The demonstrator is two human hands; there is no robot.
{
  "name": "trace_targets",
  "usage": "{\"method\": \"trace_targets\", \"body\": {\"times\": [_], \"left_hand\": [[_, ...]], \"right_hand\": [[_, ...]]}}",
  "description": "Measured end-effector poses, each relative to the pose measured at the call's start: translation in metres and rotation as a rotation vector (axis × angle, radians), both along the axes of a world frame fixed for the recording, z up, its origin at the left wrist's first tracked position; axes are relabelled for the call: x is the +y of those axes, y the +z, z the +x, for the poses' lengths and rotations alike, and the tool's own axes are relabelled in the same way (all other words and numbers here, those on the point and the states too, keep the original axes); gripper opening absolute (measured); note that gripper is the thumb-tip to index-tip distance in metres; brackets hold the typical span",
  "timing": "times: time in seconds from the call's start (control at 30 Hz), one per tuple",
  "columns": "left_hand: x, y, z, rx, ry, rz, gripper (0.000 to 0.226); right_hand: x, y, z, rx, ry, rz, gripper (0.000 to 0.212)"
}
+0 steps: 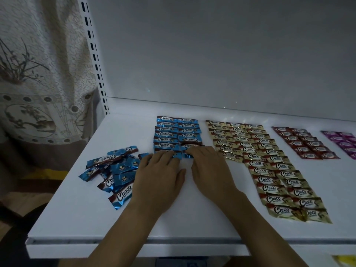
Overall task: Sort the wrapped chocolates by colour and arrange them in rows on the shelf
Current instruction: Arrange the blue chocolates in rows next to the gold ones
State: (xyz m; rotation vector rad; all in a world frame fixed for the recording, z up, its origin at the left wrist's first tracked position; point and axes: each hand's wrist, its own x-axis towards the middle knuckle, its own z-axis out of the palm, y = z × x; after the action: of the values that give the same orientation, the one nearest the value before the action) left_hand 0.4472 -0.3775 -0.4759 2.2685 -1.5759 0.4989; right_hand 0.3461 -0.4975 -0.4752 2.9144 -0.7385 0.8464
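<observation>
Patterned curtain (38, 74) (branch motifs) at far left

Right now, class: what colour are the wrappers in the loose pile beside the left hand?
Loose pile: blue with brown bands, head view.

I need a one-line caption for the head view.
Left hand and right hand rest on the blue rows, between a loose blue pile and gold rows, red rows and purple rows.
</observation>
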Motion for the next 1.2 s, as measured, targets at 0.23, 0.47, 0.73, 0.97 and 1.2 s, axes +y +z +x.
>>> {"method": "trace_targets", "body": {"times": [0.23,0.47,0.73,0.97,1.2], "left_hand": [[0.001,0.003,-0.001,-0.02,-0.014,-0.019,0.04],[0.022,0.018,0.0,-0.067,-0.05,-0.076,0.05],[0.08,0.014,0.064,0.113,0.098,0.249,0.124],[0.094,0.004,0.071,0.146,-0.053,0.107,0.079],[0.099,0.002,0.07,0.334,-0.042,0.051,0.091]], "right_hand": [[-0.003,-0.005,0.0,-0.015,0.074,0.143,0.038],[0.002,0.004,-0.003,-0.114,0.08,0.125,0.035],[0.062,0.023,0.032,-0.074,0.341,0.359,0.038],[0.091,0.019,0.079,0.089,0.439,0.414,0.043],[0.093,0.014,0.052,0.089,0.451,0.496,0.054]]}}
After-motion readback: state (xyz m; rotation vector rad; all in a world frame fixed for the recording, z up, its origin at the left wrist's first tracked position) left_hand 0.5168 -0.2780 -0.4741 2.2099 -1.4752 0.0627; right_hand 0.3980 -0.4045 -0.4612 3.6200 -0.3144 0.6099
